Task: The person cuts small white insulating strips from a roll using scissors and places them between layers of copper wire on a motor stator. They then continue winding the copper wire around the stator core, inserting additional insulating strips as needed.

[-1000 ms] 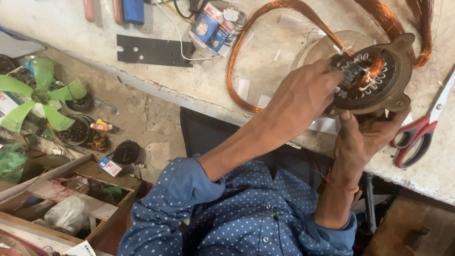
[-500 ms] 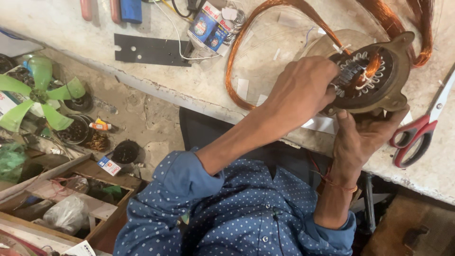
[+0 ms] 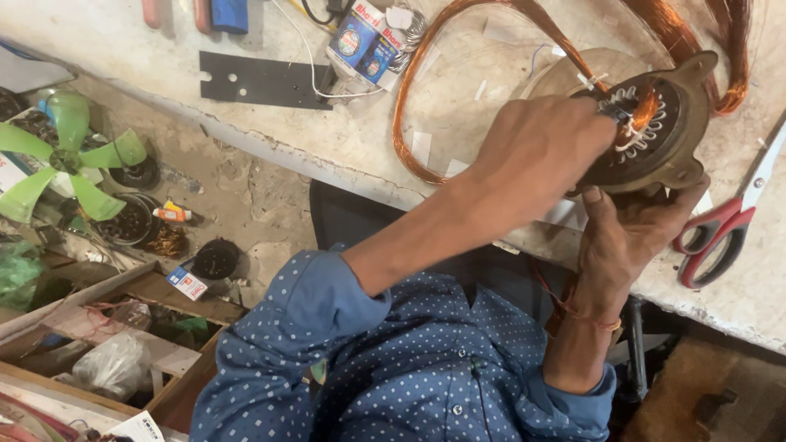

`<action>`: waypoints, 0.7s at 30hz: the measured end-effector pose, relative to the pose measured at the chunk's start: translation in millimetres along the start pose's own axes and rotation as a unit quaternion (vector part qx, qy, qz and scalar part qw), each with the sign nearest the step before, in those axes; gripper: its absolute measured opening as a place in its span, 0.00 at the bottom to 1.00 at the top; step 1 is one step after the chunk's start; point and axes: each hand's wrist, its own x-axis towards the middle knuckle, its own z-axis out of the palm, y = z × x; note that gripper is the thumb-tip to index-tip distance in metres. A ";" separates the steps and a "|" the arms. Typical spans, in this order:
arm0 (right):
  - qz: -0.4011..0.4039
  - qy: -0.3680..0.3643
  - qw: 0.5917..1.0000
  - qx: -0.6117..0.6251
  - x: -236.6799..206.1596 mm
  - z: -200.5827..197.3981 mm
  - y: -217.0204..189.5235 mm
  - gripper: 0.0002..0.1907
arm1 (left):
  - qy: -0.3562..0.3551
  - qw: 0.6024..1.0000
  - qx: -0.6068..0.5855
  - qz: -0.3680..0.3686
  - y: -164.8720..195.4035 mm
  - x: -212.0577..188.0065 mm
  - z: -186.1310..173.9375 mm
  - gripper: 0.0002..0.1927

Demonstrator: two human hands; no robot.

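The head view looks down on a worn workbench (image 3: 458, 155) where the person holds a round fan motor stator (image 3: 655, 135) just above the bench's near edge. The right hand (image 3: 634, 229) cups the stator from below, thumb up against its rim and fingers wrapped under the metal housing, so it is closed on the part. The left hand (image 3: 540, 151) lies over the stator's left face, fingertips curled in at the white-tied windings; they seem to pinch a strand or a tie there, though the fingers hide the contact. A loop of copper wire (image 3: 426, 90) runs from the stator out across the bench, and more copper coils (image 3: 712, 41) lie behind it. Red-handled scissors (image 3: 725, 233) lie just right of the right hand. Farther back are a black metal plate (image 3: 258, 79) and a small blue and white box (image 3: 364, 41). Left of the bench, well apart from the hands, a green fan blade (image 3: 61, 160) lies among loose parts, with a wooden tray (image 3: 147, 344) below it.
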 end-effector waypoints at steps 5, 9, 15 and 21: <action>-0.021 -0.045 0.999 -0.010 0.9 -8.5 4.4 0.47 | -0.024 1.000 0.012 -0.008 1.2 -5.2 -1.4 0.07; -0.003 -0.032 0.999 -0.003 1.9 -9.0 4.0 0.47 | -0.070 0.997 -0.013 -0.002 -3.2 -7.6 -4.1 0.05; -0.005 -0.009 1.000 0.016 0.7 0.2 0.7 0.51 | -0.013 1.000 -0.001 0.015 -7.4 -3.7 -4.8 0.08; 0.007 -0.012 1.000 -0.009 -0.4 4.7 -4.5 0.48 | -0.101 0.994 -0.044 -0.012 -7.2 0.8 -5.6 0.10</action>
